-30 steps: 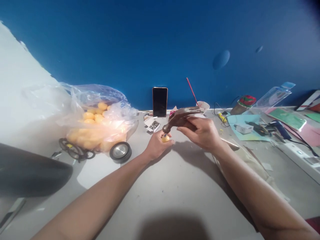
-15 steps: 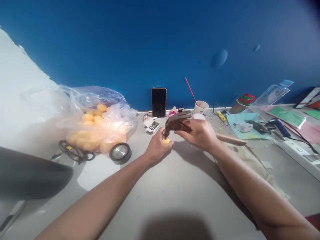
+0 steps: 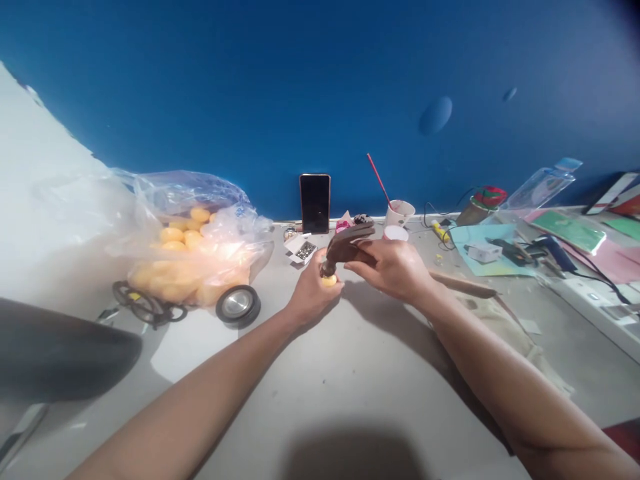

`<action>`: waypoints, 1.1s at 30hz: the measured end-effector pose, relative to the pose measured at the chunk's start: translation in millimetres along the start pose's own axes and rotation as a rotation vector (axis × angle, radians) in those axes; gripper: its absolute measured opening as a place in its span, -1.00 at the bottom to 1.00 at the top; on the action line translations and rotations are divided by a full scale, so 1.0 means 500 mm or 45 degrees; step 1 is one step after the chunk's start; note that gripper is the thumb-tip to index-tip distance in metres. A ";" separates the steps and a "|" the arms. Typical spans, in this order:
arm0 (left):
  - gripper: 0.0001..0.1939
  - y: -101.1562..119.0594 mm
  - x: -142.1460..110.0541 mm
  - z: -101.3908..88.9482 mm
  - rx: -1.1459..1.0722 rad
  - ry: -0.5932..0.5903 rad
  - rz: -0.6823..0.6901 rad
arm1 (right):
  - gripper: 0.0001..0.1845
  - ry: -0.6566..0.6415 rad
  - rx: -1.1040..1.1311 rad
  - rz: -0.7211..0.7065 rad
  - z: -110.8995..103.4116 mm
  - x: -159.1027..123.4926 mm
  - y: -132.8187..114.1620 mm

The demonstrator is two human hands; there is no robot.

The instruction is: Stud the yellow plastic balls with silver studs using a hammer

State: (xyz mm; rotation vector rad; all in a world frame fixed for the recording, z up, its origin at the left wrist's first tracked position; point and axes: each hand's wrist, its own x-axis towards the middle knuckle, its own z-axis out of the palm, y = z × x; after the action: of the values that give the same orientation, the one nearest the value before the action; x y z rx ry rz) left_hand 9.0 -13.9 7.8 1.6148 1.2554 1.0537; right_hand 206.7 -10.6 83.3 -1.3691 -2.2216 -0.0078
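My left hand (image 3: 311,293) is closed around a small yellow ball (image 3: 329,281), whose top shows between thumb and fingers. My right hand (image 3: 397,270) grips a claw hammer (image 3: 350,245) close to its dark head, with the curved claw pointing up and right. What looks like its wooden handle extends to the right behind my wrist. The hammer's face is at the top of the ball; whether something small sits between them I cannot tell. Just beyond my left hand is an open small white box (image 3: 303,249) of tiny metal pieces.
On the left lies a clear plastic bag (image 3: 200,260) of yellow balls, beside a black-rimmed metal disc (image 3: 238,305) and a coiled black cable (image 3: 150,307). A phone (image 3: 315,203) leans on the blue wall. Right of it stand a paper cup (image 3: 399,213) and, farther off, a clear bottle (image 3: 543,187).
The whole view has shifted slightly, so things appear a little farther left. Both hands keep nearly the same pose, with the hammer head still at the ball.
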 end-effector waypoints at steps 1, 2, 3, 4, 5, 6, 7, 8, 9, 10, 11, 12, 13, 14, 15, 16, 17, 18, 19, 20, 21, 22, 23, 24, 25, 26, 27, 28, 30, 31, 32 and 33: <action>-0.36 -0.001 0.000 0.000 0.004 -0.009 -0.004 | -0.72 -0.018 -0.017 0.005 -0.001 0.000 0.000; -0.35 -0.002 0.000 0.001 0.013 -0.015 -0.003 | -0.71 -0.012 -0.026 0.006 -0.003 0.000 -0.001; -0.34 -0.003 0.000 0.001 0.025 -0.014 0.005 | -0.71 0.018 -0.022 0.002 -0.004 0.000 -0.001; -0.33 -0.004 -0.001 0.001 0.035 -0.006 0.010 | -0.70 0.060 -0.008 -0.006 -0.005 0.000 -0.002; -0.33 -0.004 -0.001 0.002 0.040 0.003 0.010 | -0.70 0.096 0.014 -0.014 -0.006 0.000 -0.003; -0.32 -0.005 -0.001 0.002 0.043 0.009 0.005 | -0.70 0.109 0.034 -0.019 -0.006 0.001 -0.003; -0.31 -0.005 -0.001 0.002 0.043 0.011 -0.001 | -0.71 0.098 0.045 -0.016 -0.005 0.001 -0.003; -0.29 -0.006 -0.001 0.002 0.045 0.005 -0.005 | -0.71 0.062 0.045 -0.009 -0.004 0.001 -0.003; -0.28 -0.006 0.000 0.002 0.049 0.004 -0.005 | -0.72 0.020 0.035 0.002 -0.002 0.002 -0.001; -0.26 -0.008 0.000 0.001 0.052 0.005 0.000 | -0.72 -0.010 0.018 0.015 0.001 0.003 0.001; -0.25 -0.009 0.000 0.001 0.057 0.007 0.008 | -0.72 -0.016 -0.001 0.025 0.003 0.004 0.006; -0.23 -0.011 0.000 0.000 0.062 0.007 0.013 | -0.72 0.002 -0.019 0.030 0.006 0.006 0.011; -0.23 -0.013 0.000 -0.002 0.065 0.007 0.012 | -0.71 0.035 -0.035 0.032 0.009 0.008 0.017; -0.23 -0.015 0.000 -0.003 0.064 -0.004 0.006 | -0.70 0.069 -0.051 0.033 0.012 0.009 0.024; -0.26 -0.016 -0.001 -0.005 0.054 -0.027 -0.004 | -0.70 0.095 -0.072 0.041 0.016 0.011 0.032; -0.31 -0.017 -0.001 -0.007 0.035 -0.054 -0.014 | -0.70 0.101 -0.103 0.058 0.022 0.013 0.039; -0.36 -0.017 -0.002 -0.009 0.010 -0.071 -0.020 | -0.71 0.085 -0.144 0.086 0.028 0.014 0.046; -0.42 -0.016 -0.002 -0.010 -0.016 -0.075 -0.021 | -0.73 0.059 -0.195 0.125 0.034 0.016 0.053; -0.48 -0.015 -0.002 -0.011 -0.036 -0.068 -0.018 | -0.75 0.022 -0.247 0.159 0.041 0.017 0.059; -0.52 -0.014 -0.001 -0.011 -0.047 -0.056 -0.016 | -0.75 -0.016 -0.293 0.181 0.047 0.018 0.065; -0.55 -0.013 -0.001 -0.011 -0.050 -0.042 -0.015 | -0.75 -0.059 -0.327 0.187 0.052 0.019 0.069; -0.58 -0.012 0.000 -0.010 -0.049 -0.038 -0.017 | -0.76 -0.101 -0.348 0.179 0.057 0.020 0.074; -0.60 -0.011 0.002 -0.010 -0.051 -0.039 -0.019 | -0.77 -0.140 -0.356 0.163 0.060 0.021 0.078; -0.61 -0.011 0.003 -0.009 -0.056 -0.043 -0.021 | -0.79 -0.176 -0.354 0.146 0.063 0.022 0.082; -0.61 -0.011 0.004 -0.009 -0.065 -0.045 -0.022 | -0.82 -0.211 -0.345 0.129 0.065 0.022 0.085; -0.61 -0.012 0.005 -0.009 -0.075 -0.043 -0.019 | -0.83 -0.242 -0.336 0.116 0.067 0.023 0.088; -0.62 -0.012 0.006 -0.009 -0.083 -0.037 -0.014 | -0.84 -0.272 -0.327 0.105 0.069 0.023 0.091; -0.63 -0.011 0.006 -0.010 -0.087 -0.028 -0.006 | -0.84 -0.303 -0.321 0.092 0.071 0.023 0.094; -0.66 -0.008 0.005 -0.011 -0.086 -0.012 0.009 | -0.83 -0.368 -0.325 0.065 0.076 0.023 0.098; -0.68 -0.005 0.004 -0.012 -0.083 -0.006 0.015 | -0.83 -0.395 -0.331 0.049 0.078 0.023 0.100; -0.69 -0.002 0.003 -0.012 -0.081 -0.004 0.020 | -0.82 -0.415 -0.336 0.036 0.080 0.023 0.100; -0.70 0.001 0.002 -0.013 -0.079 -0.005 0.024 | -0.82 -0.427 -0.335 0.026 0.081 0.022 0.101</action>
State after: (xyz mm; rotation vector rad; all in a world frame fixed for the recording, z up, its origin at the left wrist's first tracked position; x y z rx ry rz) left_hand 3.3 -12.4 10.3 1.5836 1.1954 1.0903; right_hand 227.3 34.2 40.0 -1.6343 -2.5543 -0.0707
